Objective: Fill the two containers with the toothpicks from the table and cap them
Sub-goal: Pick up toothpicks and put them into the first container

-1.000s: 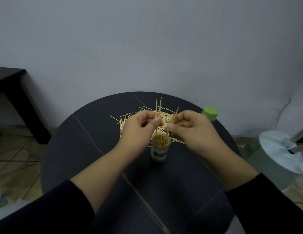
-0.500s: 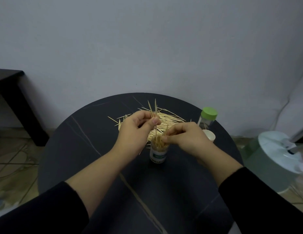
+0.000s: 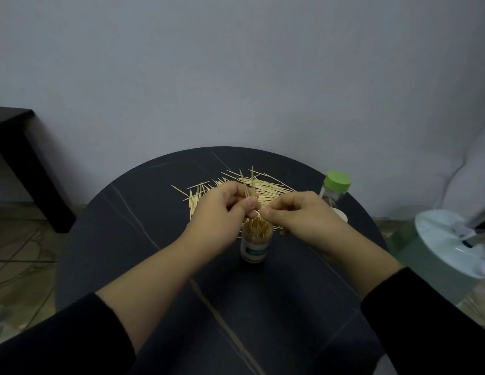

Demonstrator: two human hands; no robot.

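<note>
The fingers of my left hand [image 3: 222, 212] are curled round a small bunch of thin pale wooden toothpicks [image 3: 248, 182]. I hold them upright with the tips sticking up, so they can go straight down. My right hand [image 3: 301, 216] has its fingers curled too, with thumb and forefinger pinched together just beside the left thumb. Whether a toothpick sits in that pinch I cannot tell.

Both hands hover right over the small clear plastic container [image 3: 256, 240]. It stands open and upright on the dark round tabletop [image 3: 127, 239], packed nearly full. Behind it lies the loose heap of toothpicks [image 3: 274, 189], near enough to reach. To the right stands the second clear container with a green cap [image 3: 335, 186]. A white cap [image 3: 343, 215] waits beside it, I judge for the open one.
</note>
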